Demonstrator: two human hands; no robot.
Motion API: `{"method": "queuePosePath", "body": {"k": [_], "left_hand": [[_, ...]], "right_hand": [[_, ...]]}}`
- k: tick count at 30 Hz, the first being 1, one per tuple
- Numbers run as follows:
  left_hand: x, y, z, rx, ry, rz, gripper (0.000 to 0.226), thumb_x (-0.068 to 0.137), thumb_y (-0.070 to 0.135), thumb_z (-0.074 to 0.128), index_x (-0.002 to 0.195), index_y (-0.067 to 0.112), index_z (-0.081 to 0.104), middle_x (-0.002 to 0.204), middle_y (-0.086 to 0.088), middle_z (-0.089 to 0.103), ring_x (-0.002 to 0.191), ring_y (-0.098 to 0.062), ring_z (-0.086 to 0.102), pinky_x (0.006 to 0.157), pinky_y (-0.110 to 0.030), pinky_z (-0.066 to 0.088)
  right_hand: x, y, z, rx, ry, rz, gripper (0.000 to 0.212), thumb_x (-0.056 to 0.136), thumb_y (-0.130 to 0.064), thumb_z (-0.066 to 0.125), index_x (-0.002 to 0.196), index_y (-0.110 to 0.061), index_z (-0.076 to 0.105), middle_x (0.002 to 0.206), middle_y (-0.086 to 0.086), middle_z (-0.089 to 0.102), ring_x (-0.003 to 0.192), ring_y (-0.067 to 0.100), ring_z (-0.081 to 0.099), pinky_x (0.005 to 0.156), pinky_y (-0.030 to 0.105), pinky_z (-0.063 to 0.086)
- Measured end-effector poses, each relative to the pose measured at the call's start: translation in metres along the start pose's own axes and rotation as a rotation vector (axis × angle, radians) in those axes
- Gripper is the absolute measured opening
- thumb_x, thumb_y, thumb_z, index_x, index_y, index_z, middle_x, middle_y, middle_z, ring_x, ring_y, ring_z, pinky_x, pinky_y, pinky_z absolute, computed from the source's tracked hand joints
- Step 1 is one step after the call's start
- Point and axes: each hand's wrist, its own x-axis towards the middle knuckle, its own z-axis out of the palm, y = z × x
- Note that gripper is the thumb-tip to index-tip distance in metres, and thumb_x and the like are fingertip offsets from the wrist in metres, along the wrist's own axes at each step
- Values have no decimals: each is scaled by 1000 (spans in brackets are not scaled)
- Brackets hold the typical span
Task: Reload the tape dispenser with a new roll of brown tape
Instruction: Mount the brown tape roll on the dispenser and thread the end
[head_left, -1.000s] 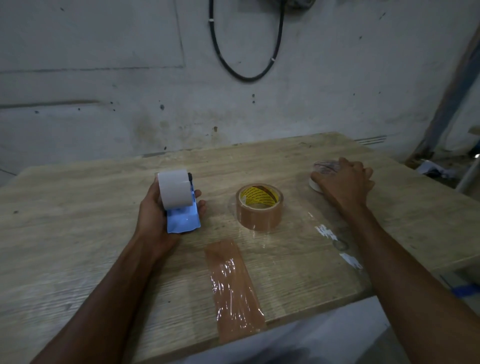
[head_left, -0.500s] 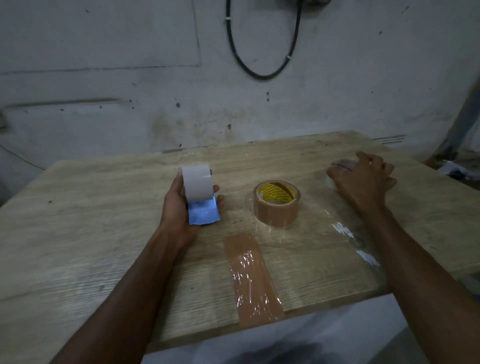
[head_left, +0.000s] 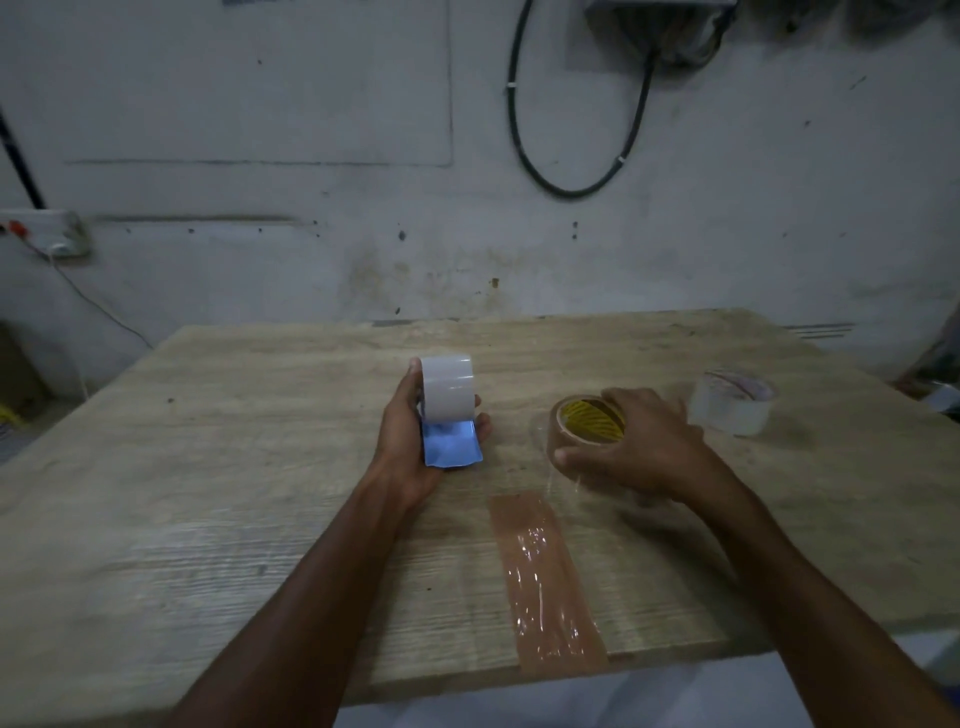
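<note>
**Both hands full at the table**

We see the left hand (head_left: 410, 441) wrapped around the tape dispenser (head_left: 448, 410) near the table's (head_left: 234, 467) middle, while the right hand (head_left: 631, 449) closes over the brown tape roll (head_left: 582, 428) — blurred, resting just beside it (toward the right edge). A brown strip (head_left: 545, 582) lies at the near edge.

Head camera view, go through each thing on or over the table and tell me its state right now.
Tape dispenser: held above the table in the left hand.
Brown tape roll: flat on the table, right hand closing around it.
Clear roll: on the table, untouched.
Brown tape strip: stuck flat near the front edge.
</note>
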Motion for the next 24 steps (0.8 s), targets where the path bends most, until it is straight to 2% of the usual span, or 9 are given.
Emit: {"method": "queuePosePath", "body": {"k": [3,6,8,10,12,14,19,22,24], "left_hand": [[3,0,-4,13,2,9,42,99,50,46,114,13,61,100,-6,62,73,-17,65,66,-28,60],[4,0,-2,-18,6,22,40,98,47,48,104,13,66,98,-5,64,69,-16,68,65,-28,60],[4,0,-1,-43,-4,31,38,95,46,51,101,12,67,94,-5,65,65,-17,69,63,-29,59],[4,0,0,-48,-7,36,39,95,46,51,103,12,67,94,-6,64,64,-18,69,63,-30,60],[5,1,-2,-39,8,36,42,99,48,47,105,10,65,95,-9,63,66,-21,68,63,-31,60],[6,2,-3,-28,50,43,45,100,48,46,103,7,66,94,-14,63,63,-23,69,60,-32,61],[12,-1,-6,-85,89,66,45,101,46,46,100,5,64,89,-15,65,59,-25,71,57,-35,61],[11,-1,-3,-3,95,77,41,94,44,50,103,6,61,80,-11,71,60,-22,72,59,-33,62],[14,-3,-7,83,99,98,35,100,41,46,97,10,62,68,-4,75,57,-17,74,62,-36,57]], "right_hand": [[-1,-8,2,-53,9,4,105,61,-71,75,147,-22,40,149,8,39,135,32,33,102,43,36],[7,-11,-3,-8,6,15,97,58,-65,80,137,-19,50,136,9,47,125,30,41,92,36,42],[14,-8,-9,155,10,26,95,51,-61,86,131,-18,57,127,7,57,114,26,54,87,35,51],[20,-5,-12,503,-11,-28,90,46,-55,92,122,-18,63,120,4,64,103,22,64,74,32,55],[28,-5,-9,839,-30,-115,97,37,-55,96,122,-20,63,127,4,64,106,26,67,79,37,58],[34,-11,-3,999,-35,-192,97,40,-45,96,127,-23,59,134,2,58,115,30,63,91,45,57],[35,-29,23,1079,27,-351,95,51,-35,93,136,-29,50,139,-3,55,123,22,58,97,44,55],[33,-30,30,1065,19,-397,94,55,-31,91,138,-30,46,139,-4,53,121,14,59,93,35,57],[31,-29,31,1030,6,-403,93,57,-33,90,140,-30,47,139,-5,53,119,12,60,92,33,57]]}}
